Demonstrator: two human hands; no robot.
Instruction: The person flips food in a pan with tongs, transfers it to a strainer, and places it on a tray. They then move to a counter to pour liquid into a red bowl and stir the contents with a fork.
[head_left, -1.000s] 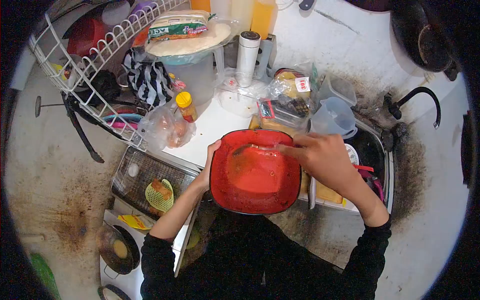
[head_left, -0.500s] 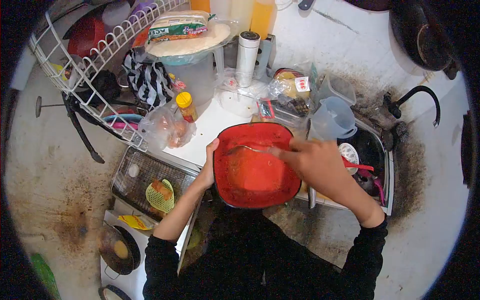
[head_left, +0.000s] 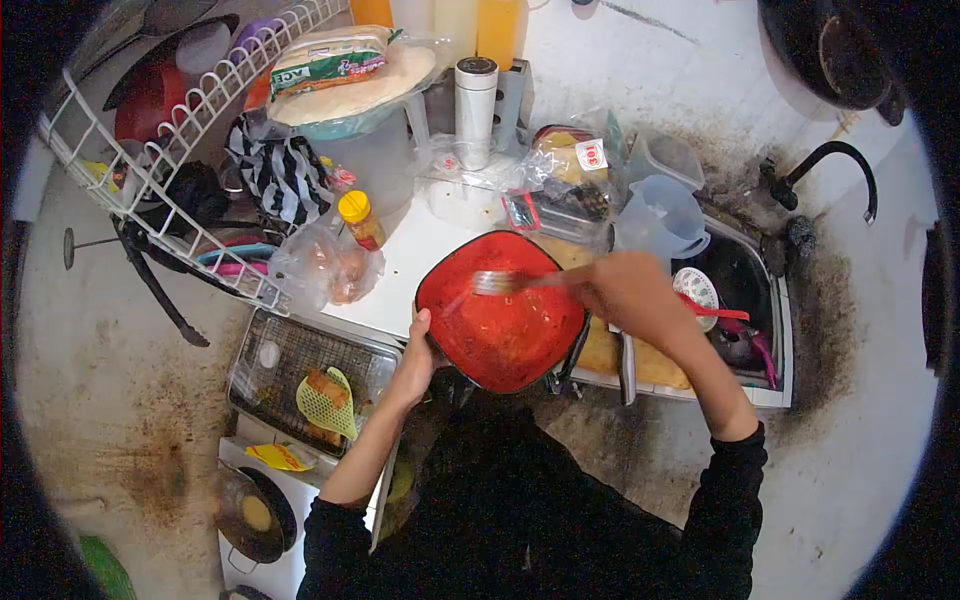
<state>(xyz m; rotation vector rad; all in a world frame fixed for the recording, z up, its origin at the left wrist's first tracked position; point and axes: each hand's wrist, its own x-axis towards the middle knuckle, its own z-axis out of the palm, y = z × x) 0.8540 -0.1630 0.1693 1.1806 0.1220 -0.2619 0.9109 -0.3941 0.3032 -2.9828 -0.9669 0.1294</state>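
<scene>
A red square bowl (head_left: 505,345) with a dark rim is tilted toward me in front of my chest, with orange-red smears on its inside. My left hand (head_left: 415,365) grips its left edge, thumb at the rim. In my right hand (head_left: 635,295) is a metal fork (head_left: 498,283), held across the bowl with its tines over the inner surface. Behind the bowl lies a wooden cutting board (head_left: 655,368), with a knife (head_left: 627,368) at its front edge.
To the right is a sink (head_left: 785,340) with dishes and a black faucet (head_left: 835,160). On the left are a wire-rack tray (head_left: 260,385) with a yellow slotted scoop (head_left: 328,402), and a frying pan (head_left: 285,505) holding a round piece. A white dish rack (head_left: 165,140) stands above.
The bowl has turned and tipped, now showing as a diamond. The fork has lifted from the bowl's upper left, and its tines now show clearly. The camera view has shifted slightly.
</scene>
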